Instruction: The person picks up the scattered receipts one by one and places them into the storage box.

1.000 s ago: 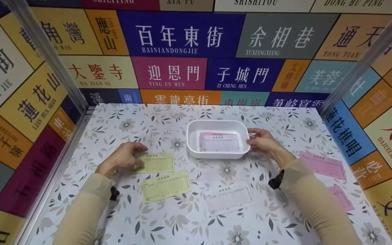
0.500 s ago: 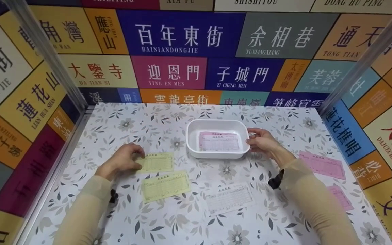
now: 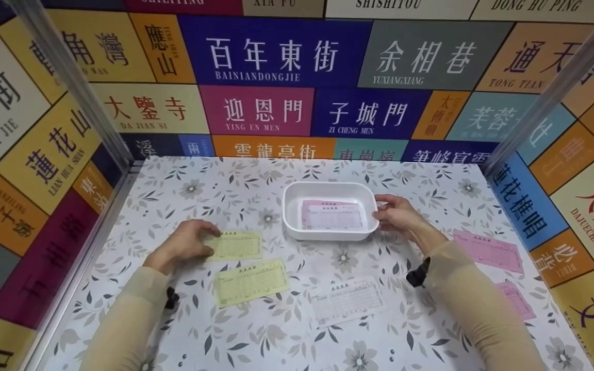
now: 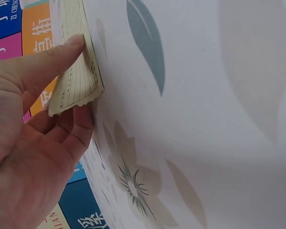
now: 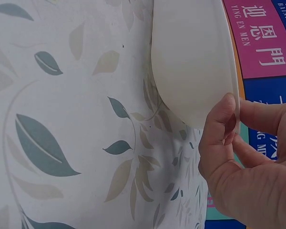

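My left hand [image 3: 187,241] pinches the left end of a yellow paper slip [image 3: 237,245]. In the left wrist view the thumb lies on the printed face of the yellow slip [image 4: 78,71], fingers behind it, and its torn edge bows up. A second yellow slip [image 3: 251,282] lies flat just nearer to me. At the right, my right hand [image 3: 400,216] grips the rim of a white plastic tub [image 3: 330,235], thumb and fingers on either side of the edge in the right wrist view. Inside the tub lie pink and white slips [image 3: 332,215], partly overlapping.
A white slip [image 3: 347,303] lies in front of the tub. Two pink slips lie at the right, the farther pink slip [image 3: 490,251] in full view, the nearer one partly behind my sleeve. Sign-printed walls [image 3: 271,51] enclose the flowered tabletop [image 3: 235,180].
My left hand settles onto the upper yellow slip's end, its fingers drawn in, and that slip shifts slightly left. The right hand and tub stay where they were.
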A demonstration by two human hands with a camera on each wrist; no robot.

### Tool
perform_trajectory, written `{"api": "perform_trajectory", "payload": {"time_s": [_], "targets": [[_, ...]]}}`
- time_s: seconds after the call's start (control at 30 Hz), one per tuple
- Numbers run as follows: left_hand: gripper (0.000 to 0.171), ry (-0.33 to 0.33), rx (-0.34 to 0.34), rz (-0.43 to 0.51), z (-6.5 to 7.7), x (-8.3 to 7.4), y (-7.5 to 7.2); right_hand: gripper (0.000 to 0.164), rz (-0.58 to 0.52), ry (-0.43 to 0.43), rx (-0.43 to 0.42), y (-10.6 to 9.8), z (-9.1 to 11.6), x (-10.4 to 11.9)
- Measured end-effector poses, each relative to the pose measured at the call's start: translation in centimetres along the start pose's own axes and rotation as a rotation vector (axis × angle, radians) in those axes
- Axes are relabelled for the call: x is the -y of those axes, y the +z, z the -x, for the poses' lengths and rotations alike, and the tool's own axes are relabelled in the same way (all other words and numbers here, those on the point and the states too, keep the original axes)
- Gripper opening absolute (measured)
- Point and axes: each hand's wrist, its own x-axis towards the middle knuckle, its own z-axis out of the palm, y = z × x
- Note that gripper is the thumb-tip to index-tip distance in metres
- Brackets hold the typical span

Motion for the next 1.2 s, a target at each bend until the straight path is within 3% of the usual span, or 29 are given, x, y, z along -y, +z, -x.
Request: {"api": "perform_trajectory", "payload": {"time_s": [0.43, 0.67, 0.87, 1.2], "targets": [[0.047, 0.072, -0.147, 0.098, 0.1, 0.5, -0.3, 0.075, -0.031, -0.007, 0.019, -0.2, -0.1, -0.1], [0.05, 0.027, -0.169, 0.199, 0.2, -1.0, -1.0, 0.075, -0.028, -0.014, 0.019, -0.1, 0.0, -0.1], [0.048, 0.07, -0.232, 0.218, 0.1, -2.2, -1.7, 0.075, -0.021, -0.016, 0.021, -0.1, -0.1, 0.0], [0.048, 0.176, -0.259, 0.375, -0.8, -4.8, -1.6, 0.074, -0.012, -0.025, 0.019, -0.2, 0.0, -0.1]]}}
